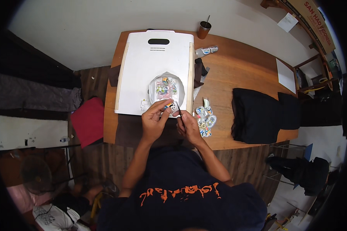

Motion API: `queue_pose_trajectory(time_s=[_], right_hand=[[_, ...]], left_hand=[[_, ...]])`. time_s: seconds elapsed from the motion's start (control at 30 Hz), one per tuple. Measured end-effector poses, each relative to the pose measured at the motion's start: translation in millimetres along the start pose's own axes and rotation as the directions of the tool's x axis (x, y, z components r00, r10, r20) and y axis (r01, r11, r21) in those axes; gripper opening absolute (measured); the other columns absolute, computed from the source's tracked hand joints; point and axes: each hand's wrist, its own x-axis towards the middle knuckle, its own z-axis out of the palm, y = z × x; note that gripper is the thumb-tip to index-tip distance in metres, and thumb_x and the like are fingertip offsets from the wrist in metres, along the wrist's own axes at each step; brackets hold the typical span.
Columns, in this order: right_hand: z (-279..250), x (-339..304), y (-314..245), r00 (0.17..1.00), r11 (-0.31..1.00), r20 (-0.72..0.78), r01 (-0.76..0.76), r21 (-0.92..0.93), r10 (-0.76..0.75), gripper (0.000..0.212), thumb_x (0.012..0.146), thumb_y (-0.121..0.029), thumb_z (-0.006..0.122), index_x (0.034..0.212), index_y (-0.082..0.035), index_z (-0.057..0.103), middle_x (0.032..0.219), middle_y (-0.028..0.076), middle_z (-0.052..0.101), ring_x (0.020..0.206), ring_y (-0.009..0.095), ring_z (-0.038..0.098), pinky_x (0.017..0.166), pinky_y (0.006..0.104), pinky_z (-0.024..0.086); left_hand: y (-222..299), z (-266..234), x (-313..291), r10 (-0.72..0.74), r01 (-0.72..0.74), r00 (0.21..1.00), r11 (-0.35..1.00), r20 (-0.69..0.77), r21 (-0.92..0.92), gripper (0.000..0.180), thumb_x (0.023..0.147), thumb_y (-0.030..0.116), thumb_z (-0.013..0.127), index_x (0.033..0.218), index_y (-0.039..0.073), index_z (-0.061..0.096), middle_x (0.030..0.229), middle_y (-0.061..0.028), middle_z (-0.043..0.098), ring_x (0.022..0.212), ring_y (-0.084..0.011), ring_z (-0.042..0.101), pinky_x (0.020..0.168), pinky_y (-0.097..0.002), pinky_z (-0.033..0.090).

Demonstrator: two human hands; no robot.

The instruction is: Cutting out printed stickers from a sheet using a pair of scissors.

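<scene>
Dark shirt (pixel 169 171) lay nearest, at 6 o'clock; beyond it the left hand (pixel 153 120) pinched a sticker (pixel 173 106) at the 6 o'clock side of the bowl (pixel 181 92), the right hand (pixel 189 129) gripped a slim tool (pixel 181 111); neatness called for a steady pinch, light pressure

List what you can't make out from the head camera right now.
All in the head view:
- Patterned piece: its full outline, partly covered by the left hand.
- Dark tool: its exact kind; it is small and the right hand covers its lower part.
- Bowl: its near rim, behind both hands.
- Cup: its contents, too dark inside.
- Cardboard box: its far end, cut off by the top edge.
</scene>
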Motion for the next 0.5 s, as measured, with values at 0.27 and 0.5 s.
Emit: queue_pose_trajectory(time_s=[0.27,0.5], right_hand=[[1.8,-1.9,4.7,1.000,0.999,-0.015,0.021,0.038,-0.020,0.036,0.109,-0.034,0.037,0.108,-0.003,0.054,0.060,-0.006,0.032,0.049,0.004,0.026,0.047,0.0209,0.024],[7.4,-3.4,-1.6,1.000,1.000,0.016,0.005,0.022,-0.005,0.036,0.108,-0.035,0.037,0.108,-0.003,0.054,0.060,-0.006,0.031,0.048,0.004,0.026,0.047,0.0208,0.024]], left_hand=[[5.9,-0.6,-2.4,-0.028,0.028,1.000,0.999,0.004,-0.028,0.030,0.095,-0.006,0.059,0.125,-0.007,0.062,0.123,-0.0132,0.062,0.107,-0.0146,0.062,0.089,-0.0251,0.052],[6.4,-0.4,-2.4,0.007,-0.006,1.000,0.999,0.028,-0.041,0.032,0.095,-0.006,0.058,0.127,-0.007,0.060,0.124,-0.0131,0.062,0.108,-0.0148,0.061,0.090,-0.0250,0.051]])
